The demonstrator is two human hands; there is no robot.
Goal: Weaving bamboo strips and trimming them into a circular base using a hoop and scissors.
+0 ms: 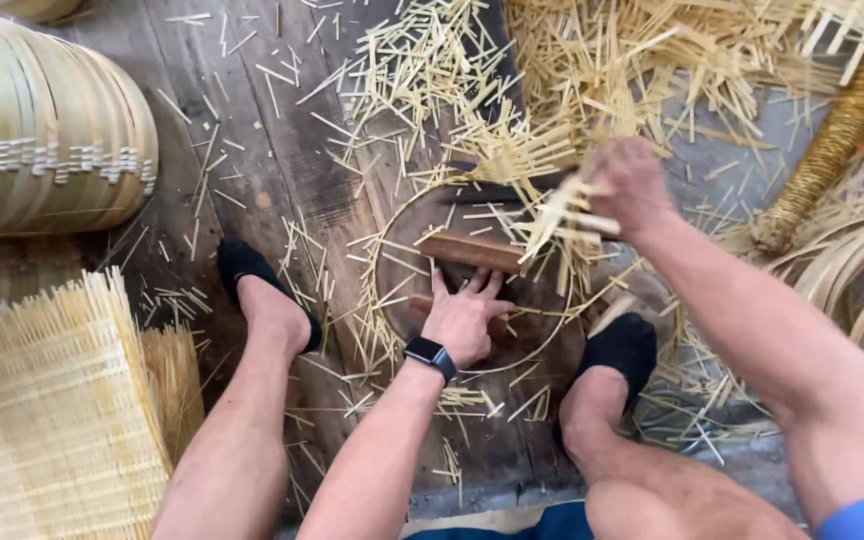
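My left hand (464, 318), with a dark watch on the wrist, lies flat on a round wooden block (404, 262) ringed by a thin bamboo hoop. Its fingertips touch a brown wooden bar (472, 250) lying across the block. My right hand (630, 185) is raised above the block's far right side, shut on a bundle of short bamboo sticks (562, 215) that fans out down and to the left. The hand is blurred by motion.
Loose bamboo sticks (422, 75) litter the dark plank floor. My feet in black shoes (252, 270) flank the block. Stacked bamboo hoops (42, 140) sit at left, a woven bamboo mat (52, 410) at lower left, a wrapped bundle (832, 150) and bent strips at right.
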